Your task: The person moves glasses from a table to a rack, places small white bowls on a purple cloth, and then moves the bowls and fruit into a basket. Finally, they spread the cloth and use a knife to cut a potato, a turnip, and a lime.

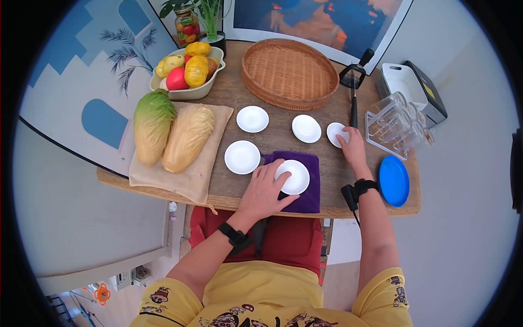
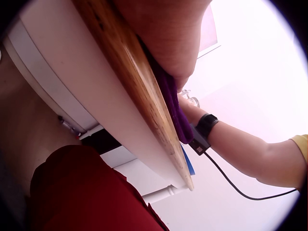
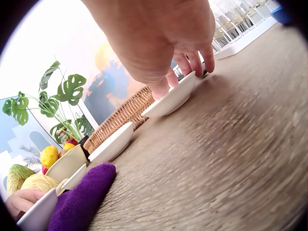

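My left hand [image 1: 264, 188] holds a white dish [image 1: 296, 179] by its left side, a fingertip over the rim and the thumb along the near edge. This dish sits over a folded purple cloth [image 1: 312, 203]. At the right, my right hand [image 1: 354, 148] pinches the rim of another white dish [image 1: 335, 134]. In the right wrist view, its thumb is inside that dish [image 3: 175, 100] and the other fingers are at the far rim. Three more white dishes stand between the hands and the basket: one nearer left [image 1: 242, 157], one behind it [image 1: 253, 119], one in the middle [image 1: 306, 129].
A round wicker basket [image 1: 289, 76] is at the back. To the left, two cabbages [image 1: 188, 136] lie on a beige cloth [image 1: 195, 185], before a bowl [image 1: 188, 94] of produce. A glass rack [image 1: 385, 143] and blue plate [image 1: 394, 181] stand right, near a black-handled tool [image 1: 354, 111].
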`<state>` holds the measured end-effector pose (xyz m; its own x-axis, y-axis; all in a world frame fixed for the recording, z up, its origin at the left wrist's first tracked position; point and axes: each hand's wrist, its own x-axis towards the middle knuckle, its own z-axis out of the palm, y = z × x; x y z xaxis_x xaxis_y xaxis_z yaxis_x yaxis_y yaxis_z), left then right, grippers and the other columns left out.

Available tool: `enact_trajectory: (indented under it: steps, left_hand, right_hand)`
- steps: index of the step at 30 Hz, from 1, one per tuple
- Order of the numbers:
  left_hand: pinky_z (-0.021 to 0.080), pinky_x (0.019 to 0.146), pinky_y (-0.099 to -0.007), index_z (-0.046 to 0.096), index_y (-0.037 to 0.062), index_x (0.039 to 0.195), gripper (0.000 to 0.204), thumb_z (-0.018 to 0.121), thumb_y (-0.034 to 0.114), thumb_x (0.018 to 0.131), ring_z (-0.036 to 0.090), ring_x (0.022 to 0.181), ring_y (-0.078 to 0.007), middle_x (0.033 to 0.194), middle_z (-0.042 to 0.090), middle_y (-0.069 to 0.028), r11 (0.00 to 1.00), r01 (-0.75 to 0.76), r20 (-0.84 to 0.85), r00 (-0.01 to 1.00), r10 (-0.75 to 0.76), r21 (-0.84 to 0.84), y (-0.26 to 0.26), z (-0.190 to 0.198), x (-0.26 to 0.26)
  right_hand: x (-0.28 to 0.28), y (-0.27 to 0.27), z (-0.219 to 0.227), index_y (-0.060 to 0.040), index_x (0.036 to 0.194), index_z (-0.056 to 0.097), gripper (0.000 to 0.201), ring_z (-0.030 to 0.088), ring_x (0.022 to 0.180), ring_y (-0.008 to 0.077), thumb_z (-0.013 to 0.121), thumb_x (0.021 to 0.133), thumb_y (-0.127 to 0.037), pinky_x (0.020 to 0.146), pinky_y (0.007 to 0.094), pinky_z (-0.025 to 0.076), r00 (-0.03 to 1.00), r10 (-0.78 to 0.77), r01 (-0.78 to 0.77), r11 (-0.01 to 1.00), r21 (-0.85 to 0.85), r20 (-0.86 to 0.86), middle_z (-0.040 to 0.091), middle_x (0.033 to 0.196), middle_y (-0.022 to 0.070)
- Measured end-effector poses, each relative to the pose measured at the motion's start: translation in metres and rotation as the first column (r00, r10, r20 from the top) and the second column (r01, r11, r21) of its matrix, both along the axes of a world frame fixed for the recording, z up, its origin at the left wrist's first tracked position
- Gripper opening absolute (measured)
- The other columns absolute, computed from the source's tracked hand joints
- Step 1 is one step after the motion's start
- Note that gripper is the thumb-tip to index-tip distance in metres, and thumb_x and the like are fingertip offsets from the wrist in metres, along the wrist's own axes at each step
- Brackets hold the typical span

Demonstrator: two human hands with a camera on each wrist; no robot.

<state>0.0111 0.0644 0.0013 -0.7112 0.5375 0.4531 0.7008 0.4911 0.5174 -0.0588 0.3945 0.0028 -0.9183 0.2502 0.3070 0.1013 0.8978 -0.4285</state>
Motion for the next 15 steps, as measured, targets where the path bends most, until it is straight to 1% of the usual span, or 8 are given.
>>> enact_trajectory:
  steps: [1, 5, 7, 8, 10, 15]
  left_hand:
    - [0.039, 0.106, -0.0489, 0.060, 0.0065, 0.121, 0.054, 0.079, 0.039, 0.082, 0.051, 0.124, -0.0371, 0.140, 0.048, -0.0191, 1.000, -0.004, -0.001, 1.000, 0.004, 0.000, -0.0003, -0.0007, -0.0004]
    - [0.039, 0.106, -0.0494, 0.060, 0.0063, 0.120, 0.054, 0.079, 0.040, 0.082, 0.051, 0.123, -0.0375, 0.140, 0.048, -0.0184, 1.000, -0.005, 0.002, 1.000, 0.005, -0.004, 0.0001, -0.0016, -0.0003]
    - [0.039, 0.106, -0.0495, 0.060, 0.0063, 0.120, 0.054, 0.079, 0.040, 0.082, 0.051, 0.123, -0.0376, 0.140, 0.048, -0.0181, 1.000, -0.007, 0.004, 1.000, 0.007, -0.008, -0.0001, -0.0018, -0.0003]
    - [0.039, 0.106, -0.0496, 0.060, 0.0063, 0.120, 0.054, 0.079, 0.040, 0.083, 0.051, 0.123, -0.0376, 0.140, 0.048, -0.0181, 1.000, -0.008, 0.002, 1.000, 0.008, -0.009, -0.0001, -0.0017, -0.0001]
    - [0.039, 0.106, -0.0496, 0.060, 0.0063, 0.120, 0.054, 0.079, 0.040, 0.083, 0.051, 0.123, -0.0377, 0.140, 0.048, -0.0181, 1.000, -0.007, 0.000, 1.000, 0.007, -0.012, -0.0003, -0.0013, 0.0002]
    - [0.039, 0.106, -0.0497, 0.061, 0.0065, 0.119, 0.053, 0.080, 0.039, 0.081, 0.051, 0.124, -0.0373, 0.139, 0.049, -0.0189, 1.000, -0.006, 0.012, 1.000, 0.007, -0.006, 0.0010, -0.0005, -0.0012]
  right_hand:
    - [-0.0014, -0.0015, -0.0004, -0.0048, 0.113, 0.063, 0.033, 0.058, 0.117, 0.0406, 0.074, 0.089, -0.025, 0.099, 0.0465, 0.047, 1.000, -0.025, 0.025, 1.000, 0.004, 0.008, 0.062, 0.123, 0.0189]
    - [-0.0060, -0.0059, -0.0019, -0.0071, 0.112, 0.064, 0.030, 0.058, 0.116, 0.0403, 0.073, 0.089, -0.023, 0.098, 0.0466, 0.048, 0.999, -0.027, 0.027, 1.000, -0.001, 0.024, 0.062, 0.122, 0.0179]
    - [-0.0076, -0.0096, -0.0015, -0.0092, 0.109, 0.064, 0.026, 0.059, 0.114, 0.0392, 0.073, 0.089, -0.022, 0.097, 0.0469, 0.049, 0.997, -0.068, 0.066, 0.996, 0.052, 0.040, 0.063, 0.118, 0.0166]
    - [-0.0082, -0.0102, -0.0023, -0.0092, 0.109, 0.064, 0.026, 0.059, 0.114, 0.0392, 0.073, 0.089, -0.022, 0.097, 0.0469, 0.049, 0.997, -0.067, 0.065, 0.997, 0.048, 0.042, 0.063, 0.118, 0.0166]
    - [-0.0091, -0.0106, -0.0033, -0.0099, 0.105, 0.064, 0.023, 0.060, 0.112, 0.0377, 0.073, 0.087, -0.020, 0.095, 0.0470, 0.050, 0.997, -0.076, 0.072, 0.992, 0.108, 0.033, 0.063, 0.115, 0.0150]
    - [-0.0100, -0.0091, -0.0061, -0.0098, 0.105, 0.063, 0.022, 0.060, 0.111, 0.0369, 0.073, 0.086, -0.016, 0.094, 0.0471, 0.050, 0.996, -0.081, 0.077, 0.991, 0.106, 0.033, 0.063, 0.116, 0.0138]
